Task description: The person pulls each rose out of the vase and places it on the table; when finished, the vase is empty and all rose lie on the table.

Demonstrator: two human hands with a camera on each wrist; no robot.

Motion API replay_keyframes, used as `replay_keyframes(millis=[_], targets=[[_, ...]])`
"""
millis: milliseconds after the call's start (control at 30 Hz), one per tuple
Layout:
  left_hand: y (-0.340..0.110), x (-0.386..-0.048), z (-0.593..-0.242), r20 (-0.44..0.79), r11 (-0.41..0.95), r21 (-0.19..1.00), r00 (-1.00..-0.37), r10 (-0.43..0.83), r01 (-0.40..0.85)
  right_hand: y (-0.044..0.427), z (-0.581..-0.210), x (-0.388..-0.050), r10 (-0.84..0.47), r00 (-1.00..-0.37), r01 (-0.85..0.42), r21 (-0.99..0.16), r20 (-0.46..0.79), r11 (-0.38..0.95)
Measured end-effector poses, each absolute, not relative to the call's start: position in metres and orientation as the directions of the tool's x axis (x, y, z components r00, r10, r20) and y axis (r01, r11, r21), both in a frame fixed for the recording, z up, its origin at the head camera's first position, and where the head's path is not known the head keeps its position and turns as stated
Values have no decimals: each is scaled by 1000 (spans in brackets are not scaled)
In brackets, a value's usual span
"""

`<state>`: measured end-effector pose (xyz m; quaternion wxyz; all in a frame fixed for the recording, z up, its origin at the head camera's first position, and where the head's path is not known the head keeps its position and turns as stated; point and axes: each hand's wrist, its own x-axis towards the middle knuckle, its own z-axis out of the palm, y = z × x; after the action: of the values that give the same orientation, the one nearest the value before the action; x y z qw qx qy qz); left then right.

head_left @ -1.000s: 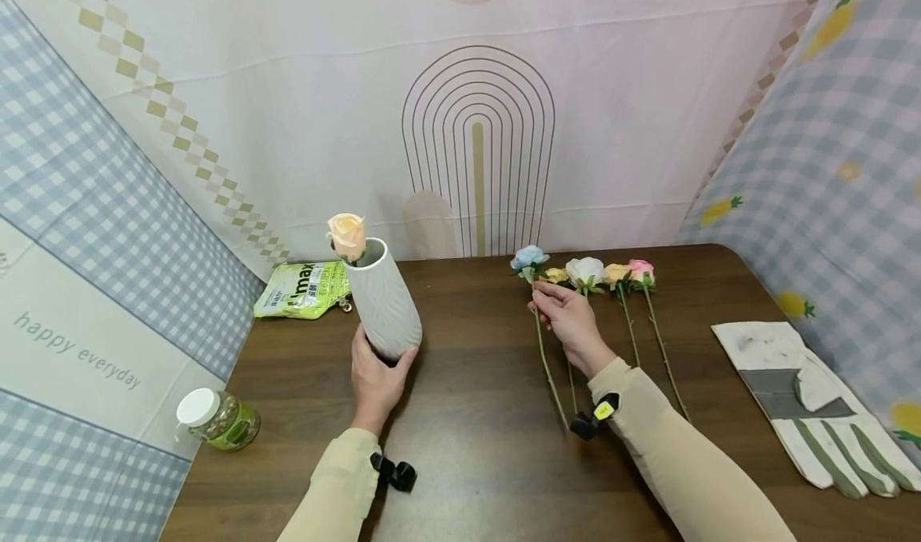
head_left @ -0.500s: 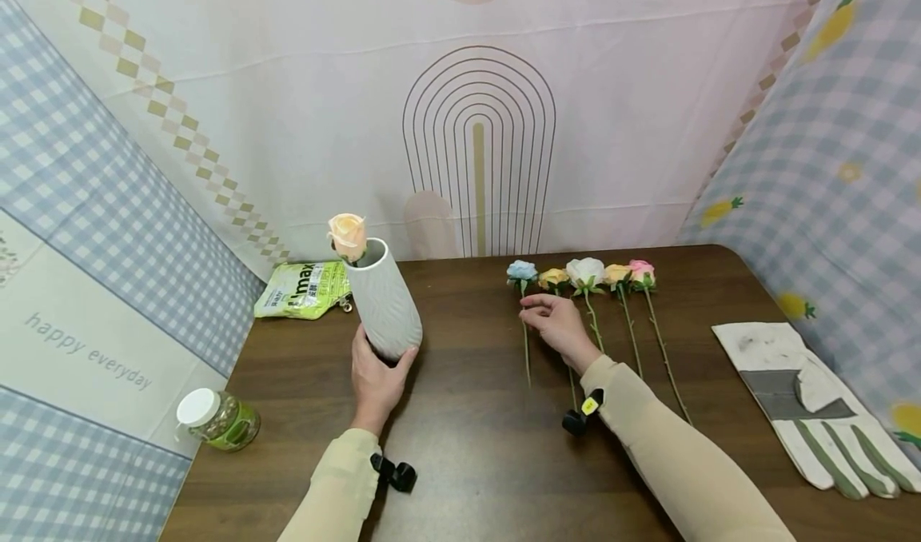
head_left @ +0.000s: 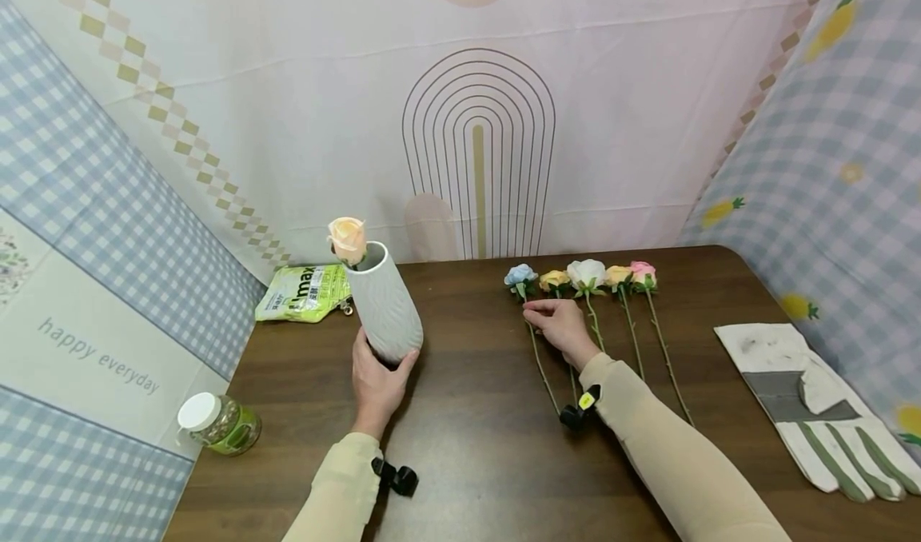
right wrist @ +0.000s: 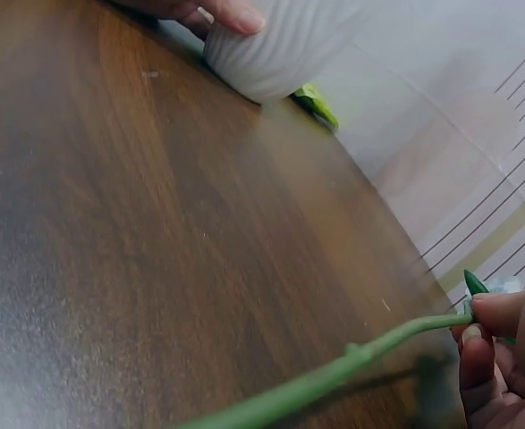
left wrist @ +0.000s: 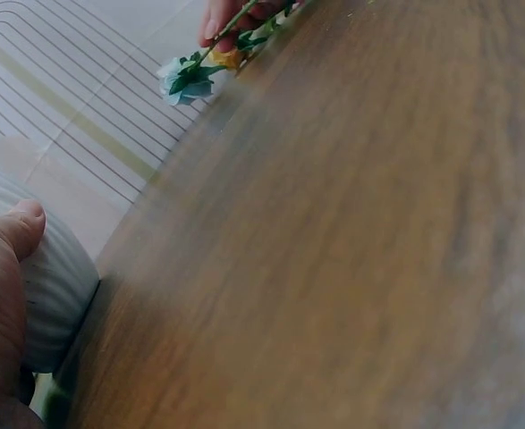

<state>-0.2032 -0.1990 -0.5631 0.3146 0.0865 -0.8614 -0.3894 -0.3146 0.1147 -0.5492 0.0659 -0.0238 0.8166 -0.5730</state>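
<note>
My left hand grips the lower part of a white ribbed vase, which leans to the left. A peach artificial rose stands in its mouth, the stem hidden inside. On the right, my right hand pinches the stem of a blue artificial rose just below the bloom. In the right wrist view the green stem runs out from between thumb and finger, over the table. Beside this hand lie a yellow rose, a white rose, an orange-yellow rose and a pink rose.
A brown wooden table carries everything. A green-and-white pouch lies behind the vase at the left. Near the left edge a white-lidded jar is tilted. White work gloves lie at the right. Patterned cloth hangs behind.
My right hand has shifted slightly left and down with the blue rose, uncovering more of the yellow and white roses. The rose's stem swung upright, then slanted again. My left hand and the vase have stayed put.
</note>
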Motion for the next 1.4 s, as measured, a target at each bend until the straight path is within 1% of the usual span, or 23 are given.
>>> replay_keyframes(millis=[367,633,767,867,1267,1400], targets=[[-198,-203,-562,485,686,721,-780,-396,100,114,-553,-318,-113,-992,19,-940,-61,342],[-199,-204,-564,490,690,717,-775,-398,98,113,-553,-318,-118,-992,3,-919,-54,395],[-199,-204,-563,500,689,715,-773,-390,115,113,-552,-317,-127,-991,-26,-912,-29,410],[-199,-203,-561,496,683,720,-778,-384,122,113,-552,-316,-137,-990,-44,-905,-16,424],[-199,-203,-561,463,672,735,-793,-396,94,114,-551,-317,-143,-989,-41,-885,-28,464],[-199,-203,-561,464,673,733,-793,-396,93,113,-542,-315,-138,-990,-94,-871,31,482]])
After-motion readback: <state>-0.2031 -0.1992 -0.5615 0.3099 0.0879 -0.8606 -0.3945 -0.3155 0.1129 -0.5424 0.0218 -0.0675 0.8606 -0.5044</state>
